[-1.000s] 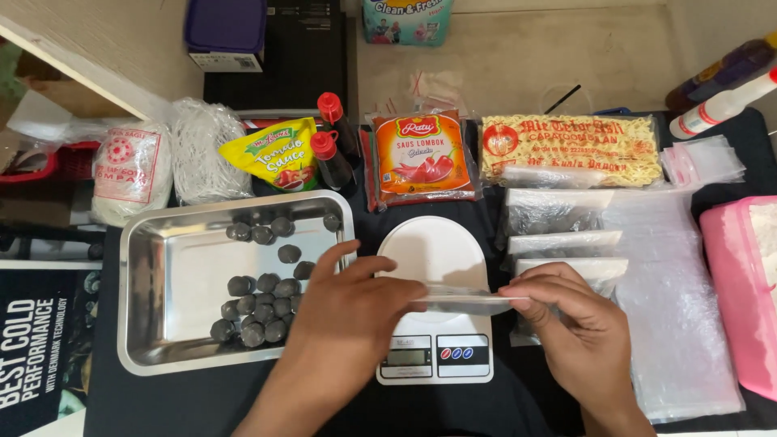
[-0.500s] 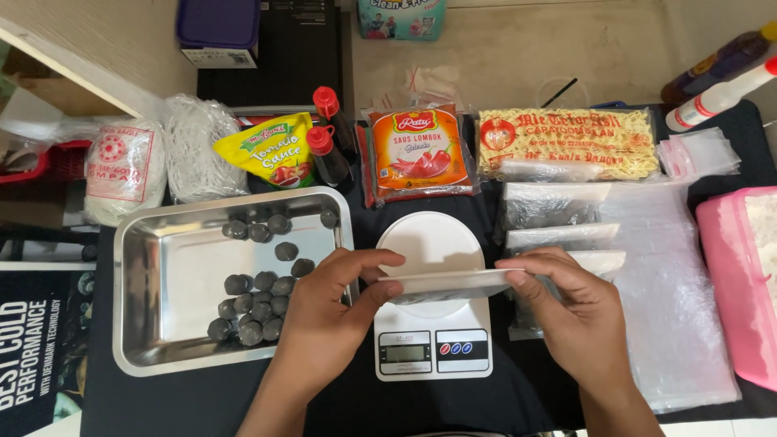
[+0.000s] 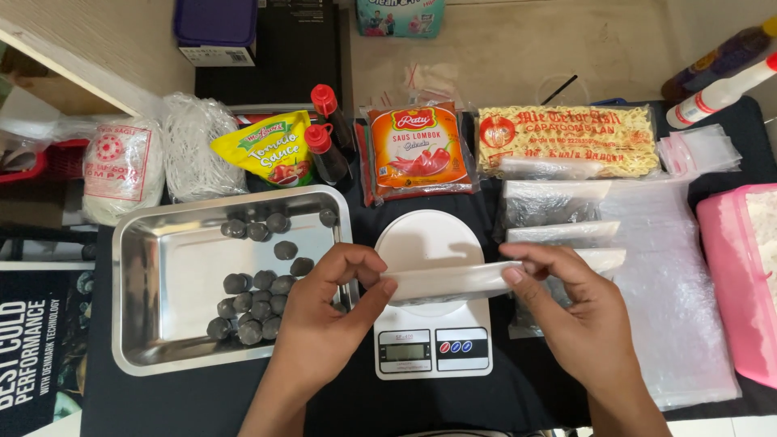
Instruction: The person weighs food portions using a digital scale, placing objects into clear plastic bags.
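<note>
Between the two hands, a small clear plastic bag [image 3: 453,281] is stretched flat, level above the white plate of the kitchen scale [image 3: 431,299]. The left hand [image 3: 328,311] pinches its left end between thumb and forefinger, and the right hand [image 3: 579,311] pinches its right end the same way. It looks very light, limp and slick (thin film tends to slide between dry fingertips), so the firm top edge at each end seems the best place to grip. Left of the left hand, a steel tray [image 3: 162,275] holds a cluster of dark balls [image 3: 255,295]. Beyond the right hand lie more clear bags [image 3: 664,267], some filled. Further off are sauce packets [image 3: 417,150] and noodles [image 3: 566,137].
</note>
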